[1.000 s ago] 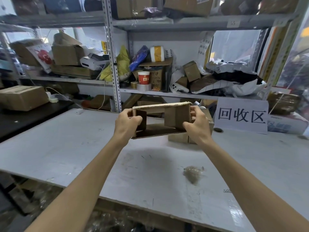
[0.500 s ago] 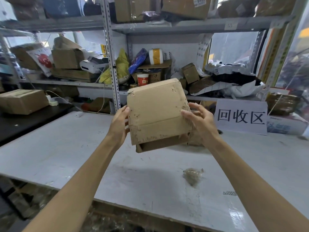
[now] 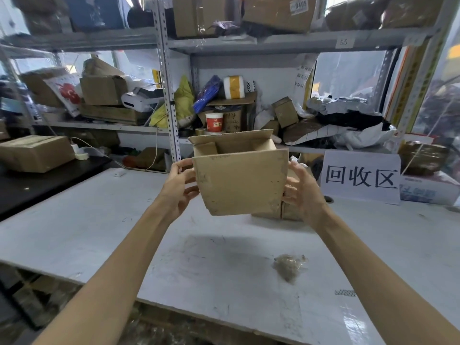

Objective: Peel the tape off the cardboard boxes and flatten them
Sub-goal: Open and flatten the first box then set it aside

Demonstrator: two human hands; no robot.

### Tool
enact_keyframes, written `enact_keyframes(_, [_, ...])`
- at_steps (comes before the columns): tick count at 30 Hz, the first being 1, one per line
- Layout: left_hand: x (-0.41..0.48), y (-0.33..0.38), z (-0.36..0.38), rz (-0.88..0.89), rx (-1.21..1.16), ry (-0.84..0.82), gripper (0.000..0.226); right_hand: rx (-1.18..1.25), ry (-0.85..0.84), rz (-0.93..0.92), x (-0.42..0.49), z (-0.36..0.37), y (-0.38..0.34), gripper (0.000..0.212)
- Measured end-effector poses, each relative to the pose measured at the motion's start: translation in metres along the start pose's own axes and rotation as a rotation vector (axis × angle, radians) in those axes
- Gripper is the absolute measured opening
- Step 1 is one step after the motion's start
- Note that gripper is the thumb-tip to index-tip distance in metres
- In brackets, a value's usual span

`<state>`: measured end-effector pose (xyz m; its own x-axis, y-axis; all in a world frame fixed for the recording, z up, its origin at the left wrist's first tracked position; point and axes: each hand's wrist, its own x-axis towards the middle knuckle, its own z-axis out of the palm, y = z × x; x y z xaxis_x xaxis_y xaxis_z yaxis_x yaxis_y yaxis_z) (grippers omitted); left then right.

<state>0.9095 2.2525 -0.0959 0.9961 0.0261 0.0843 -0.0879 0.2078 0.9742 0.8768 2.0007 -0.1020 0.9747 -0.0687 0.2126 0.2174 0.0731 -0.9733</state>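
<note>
Open box held up over the desk, a grip on each side

Nearest, a crumpled wad of clear tape (image 3: 288,268) lies on the white desk (image 3: 99,232). Above the desk's middle, the left grip (image 3: 180,188) and right grip (image 3: 302,192) each clamp one side of the cardboard box (image 3: 240,185). Its open top faces up, probably so the seams can be checked for leftover tape before flattening. A second box (image 3: 290,211) sits just behind. To the far right a sign (image 3: 361,176) reads "回收区". On the shelves a label (image 3: 298,6) reads "0499" and a shelf tag (image 3: 343,41) reads "55".
</note>
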Motion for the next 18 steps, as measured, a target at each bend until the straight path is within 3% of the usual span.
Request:
enact_keyframes(3, [-0.005, 0.002, -0.006, -0.017, 0.056, -0.160, 0.042, 0.002, 0.068, 0.032, 0.003, -0.005, -0.004, 0.030])
enact_keyframes(6, [-0.006, 0.003, -0.010, -0.043, 0.119, -0.229, 0.042, -0.043, 0.111, 0.001, 0.008, -0.008, -0.010, 0.027])
enact_keyframes(8, [-0.005, 0.005, -0.009, -0.079, 0.096, -0.238, 0.033, -0.092, 0.034, -0.024, 0.010, -0.016, -0.012, 0.025])
enact_keyframes(10, [-0.006, 0.008, -0.005, -0.072, 0.158, -0.240, 0.029, -0.143, -0.102, 0.000, 0.010, -0.023, -0.014, 0.049])
enact_keyframes(11, [-0.007, 0.008, -0.004, -0.054, 0.236, -0.244, 0.036, -0.179, -0.162, 0.017, 0.009, -0.024, -0.015, 0.056])
enact_keyframes(14, [-0.005, 0.005, -0.001, -0.013, 0.411, -0.295, 0.093, -0.268, -0.207, 0.037, 0.004, -0.020, -0.018, 0.070])
enact_keyframes(18, [-0.008, 0.001, 0.009, 0.029, 0.485, -0.275, 0.116, -0.374, -0.089, -0.016, 0.000, -0.009, -0.017, 0.068])
